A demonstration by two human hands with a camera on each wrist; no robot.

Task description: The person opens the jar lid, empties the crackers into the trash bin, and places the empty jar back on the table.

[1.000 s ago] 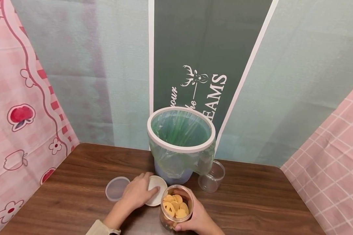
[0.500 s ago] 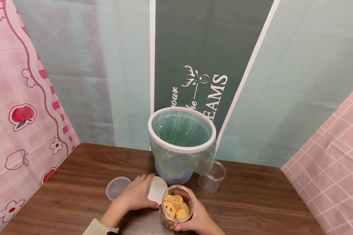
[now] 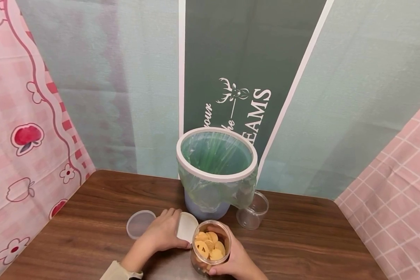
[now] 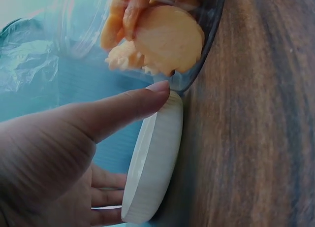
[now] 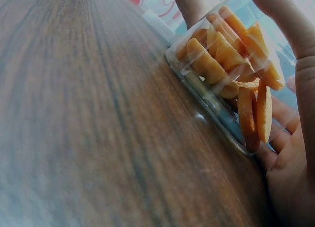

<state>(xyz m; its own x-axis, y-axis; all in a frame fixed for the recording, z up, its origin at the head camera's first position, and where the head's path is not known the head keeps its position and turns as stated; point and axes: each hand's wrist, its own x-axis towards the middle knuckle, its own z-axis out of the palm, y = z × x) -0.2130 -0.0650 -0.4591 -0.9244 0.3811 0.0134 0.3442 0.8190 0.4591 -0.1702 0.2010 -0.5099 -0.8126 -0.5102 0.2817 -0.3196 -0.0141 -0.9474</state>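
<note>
And there it was, the clear jar, upright with its long axis vertical, base down on the worktop, well forward of the back edge and open at the top over its cookies. The right hand had it, thumb and fingers wrapped round the wall from the right. Now the telling gap: just to the jar's left lay the white lid, low beside the base, so the left hand was the nearer one to it, gripping its rim with thumb and fingers part-spread. Whether the lid touched the jar, nobody could tell! Beyond, the lined bin stood towards the back edge, a clear cup at its right, a translucent lid towards the worktop's left edge.
</note>
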